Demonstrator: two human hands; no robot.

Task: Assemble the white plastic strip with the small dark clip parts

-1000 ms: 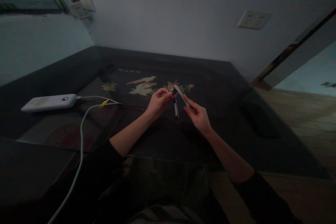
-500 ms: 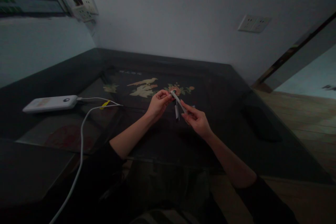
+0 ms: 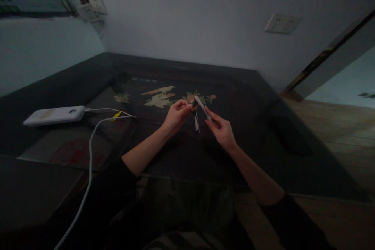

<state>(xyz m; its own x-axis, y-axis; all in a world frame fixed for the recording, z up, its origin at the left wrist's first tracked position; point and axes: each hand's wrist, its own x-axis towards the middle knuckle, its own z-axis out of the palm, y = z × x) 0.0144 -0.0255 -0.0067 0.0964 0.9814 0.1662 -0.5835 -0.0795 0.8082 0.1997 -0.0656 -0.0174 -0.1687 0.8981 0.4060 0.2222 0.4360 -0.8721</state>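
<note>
Broad dark counter (image 3: 243,99) down below, its near edge on the body side, open room ahead and off to the right. Well left of the left grip (image 3: 177,115), a white device (image 3: 55,115); well right of the right grip (image 3: 222,129), a dark flat slab (image 3: 293,136). And the right grip has a slim pale bar (image 3: 202,105) pinched by its near end, long axis slanting forward and leftward. Between the grips, a pale-and-dark strip (image 3: 196,123), lying or hanging, can't tell. The left grip, closest to the bar's far end, pinches a tiny greenish piece (image 3: 193,102) right beside it.
</note>
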